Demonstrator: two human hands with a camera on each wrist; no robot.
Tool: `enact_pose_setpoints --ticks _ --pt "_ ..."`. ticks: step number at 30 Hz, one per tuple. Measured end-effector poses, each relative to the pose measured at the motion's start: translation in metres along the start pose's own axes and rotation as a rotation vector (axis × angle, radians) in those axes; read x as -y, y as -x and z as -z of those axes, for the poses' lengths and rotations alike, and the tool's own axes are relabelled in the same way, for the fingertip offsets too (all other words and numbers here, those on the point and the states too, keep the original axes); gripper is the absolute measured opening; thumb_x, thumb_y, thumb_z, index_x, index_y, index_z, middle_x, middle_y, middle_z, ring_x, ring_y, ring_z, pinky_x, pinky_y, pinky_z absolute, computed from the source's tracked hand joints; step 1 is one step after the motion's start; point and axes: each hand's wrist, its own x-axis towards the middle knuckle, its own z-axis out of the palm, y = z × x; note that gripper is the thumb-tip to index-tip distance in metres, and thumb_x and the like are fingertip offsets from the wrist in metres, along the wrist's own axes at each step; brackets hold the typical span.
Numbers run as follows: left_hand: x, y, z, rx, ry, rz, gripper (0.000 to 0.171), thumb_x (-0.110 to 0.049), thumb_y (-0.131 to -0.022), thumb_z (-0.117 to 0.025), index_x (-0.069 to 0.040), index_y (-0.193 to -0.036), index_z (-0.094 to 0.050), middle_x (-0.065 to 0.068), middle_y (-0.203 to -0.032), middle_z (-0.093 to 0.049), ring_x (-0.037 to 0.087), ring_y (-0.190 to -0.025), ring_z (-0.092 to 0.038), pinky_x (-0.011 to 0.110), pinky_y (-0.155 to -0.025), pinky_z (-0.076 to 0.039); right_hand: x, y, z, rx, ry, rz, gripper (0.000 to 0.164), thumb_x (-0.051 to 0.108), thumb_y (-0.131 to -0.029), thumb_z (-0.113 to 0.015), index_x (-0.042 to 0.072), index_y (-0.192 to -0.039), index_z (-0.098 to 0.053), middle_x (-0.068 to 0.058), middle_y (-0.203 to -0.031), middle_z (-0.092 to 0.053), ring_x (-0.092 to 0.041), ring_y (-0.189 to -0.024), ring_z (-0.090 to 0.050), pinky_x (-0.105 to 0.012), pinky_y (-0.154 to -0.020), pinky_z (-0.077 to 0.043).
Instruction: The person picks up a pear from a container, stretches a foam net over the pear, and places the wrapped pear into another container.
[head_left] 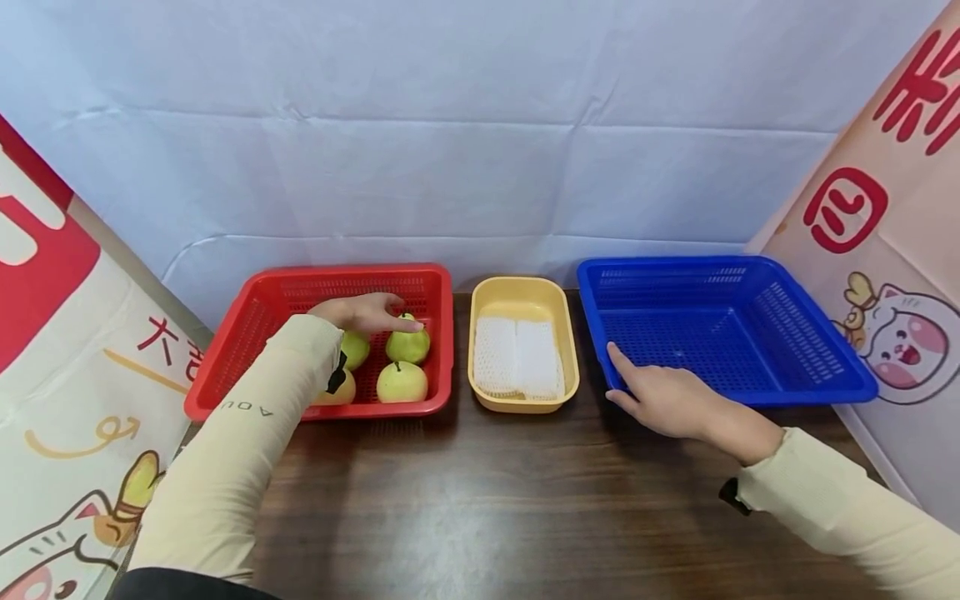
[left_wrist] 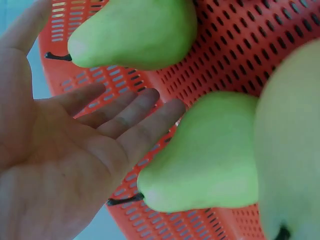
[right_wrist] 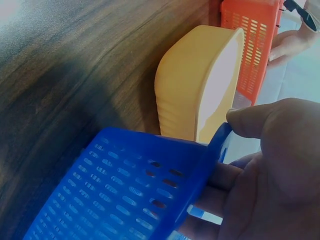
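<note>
My left hand is over the red basket, fingers spread loosely above a green pear. In the left wrist view its palm faces the fruit, with the fingertips beside another green pear and nothing held. A yellowish round pear lies nearer the basket's front; one more yellowish fruit is partly hidden by the left wrist. My right hand holds the front left corner of the blue basket, its rim between thumb and fingers.
Between the two baskets stands a yellow tub with white foam net sleeves inside. All sit on a dark wooden table. A pale cloth wall rises behind, and printed panels flank both sides.
</note>
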Motion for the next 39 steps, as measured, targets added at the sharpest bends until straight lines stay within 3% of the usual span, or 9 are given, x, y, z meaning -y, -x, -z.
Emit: enact_pose_setpoints --ticks 8,13,21,25,31,39 --pt "0.003 -0.006 -0.003 0.033 0.038 0.003 0.089 -0.054 -0.096 -0.062 0.001 -0.157 -0.027 0.020 -0.157 -0.033 0.034 -0.135 -0.041 0.050 -0.107 -0.046 -0.001 -0.003 -0.001 0.001 0.012 0.001 0.072 0.031 -0.106 -0.055 -0.009 -0.156 -0.022 0.005 -0.056 -0.044 -0.010 -0.046 -0.041 -0.028 -0.044 -0.029" --pt "0.003 -0.007 -0.005 0.058 0.033 0.036 0.090 -0.052 -0.094 -0.065 0.000 -0.157 -0.027 0.018 -0.153 -0.037 0.032 -0.134 -0.041 0.050 -0.109 -0.044 -0.001 -0.004 -0.001 0.005 0.012 0.006 0.073 0.031 -0.106 -0.055 -0.009 -0.157 -0.022 0.005 -0.055 -0.044 -0.010 -0.046 -0.041 -0.028 -0.043 -0.028" --pt "0.005 -0.012 -0.011 0.101 0.111 0.060 0.090 -0.045 -0.094 -0.069 0.002 -0.157 -0.024 0.021 -0.153 -0.036 0.033 -0.138 -0.038 0.052 -0.112 -0.040 0.000 -0.004 -0.001 0.017 0.002 -0.001 0.073 0.030 -0.106 -0.054 -0.010 -0.156 -0.021 0.005 -0.056 -0.045 -0.010 -0.047 -0.043 -0.029 -0.044 -0.032" --pt "0.005 -0.015 -0.014 0.107 0.118 0.069 0.082 -0.043 -0.093 -0.071 -0.001 -0.151 -0.033 0.019 -0.145 -0.044 0.031 -0.133 -0.042 0.049 -0.111 -0.042 0.000 -0.003 -0.001 0.019 0.003 -0.005 0.073 0.031 -0.106 -0.054 -0.010 -0.156 -0.021 0.005 -0.056 -0.045 -0.010 -0.047 -0.044 -0.029 -0.045 -0.033" --pt "0.002 -0.020 -0.020 0.124 0.146 0.089 0.061 -0.041 -0.090 -0.075 -0.005 -0.131 -0.047 0.012 -0.121 -0.055 0.025 -0.111 -0.052 0.045 -0.102 -0.048 -0.001 -0.001 0.000 0.025 -0.003 -0.009 0.073 0.031 -0.106 -0.054 -0.010 -0.156 -0.020 0.005 -0.056 -0.045 -0.010 -0.047 -0.044 -0.029 -0.045 -0.033" --pt "0.002 -0.019 -0.023 0.090 0.064 0.036 0.062 -0.041 -0.089 -0.076 -0.004 -0.131 -0.049 0.012 -0.122 -0.055 0.025 -0.115 -0.050 0.042 -0.104 -0.046 0.000 -0.002 0.001 0.030 -0.008 -0.007 0.073 0.031 -0.107 -0.053 -0.009 -0.157 -0.019 0.005 -0.056 -0.046 -0.010 -0.046 -0.043 -0.029 -0.044 -0.032"
